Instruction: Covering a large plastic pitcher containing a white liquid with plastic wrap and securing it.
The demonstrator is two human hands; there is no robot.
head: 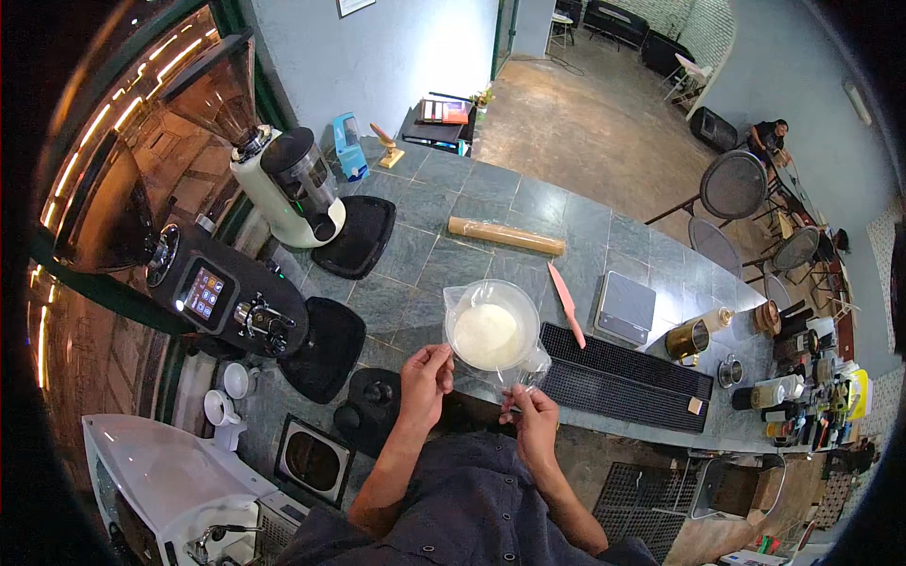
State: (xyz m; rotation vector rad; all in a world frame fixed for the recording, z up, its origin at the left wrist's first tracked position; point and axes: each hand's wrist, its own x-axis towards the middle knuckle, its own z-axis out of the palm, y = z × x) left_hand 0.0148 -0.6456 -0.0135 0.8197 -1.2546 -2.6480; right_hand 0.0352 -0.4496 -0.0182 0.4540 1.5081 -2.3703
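Observation:
A clear plastic jug [532, 315] with a spout and handle stands at the counter's near edge, holding a pale, cream-white substance [487, 332]. Transparent film [527, 272] lies about the jug and shows glossy creases near the handle. My left hand [425, 382] pinches at the film's edge, right against the jug's left side. Below the handle, my right hand [532, 419] grips a gathered piece of film between thumb and fingers. Beyond the jug lies a wrapped roll, apparently of cling film [506, 235]. A pink knife [567, 305] rests to its right.
Two coffee grinders [290, 187] [226, 297] line the left, with black trays beside them. A digital scale [626, 305], a black bar mat [623, 385] and a brass-coloured jug [686, 341] are on the right. An espresso machine [170, 460] is lower left. People sit far right.

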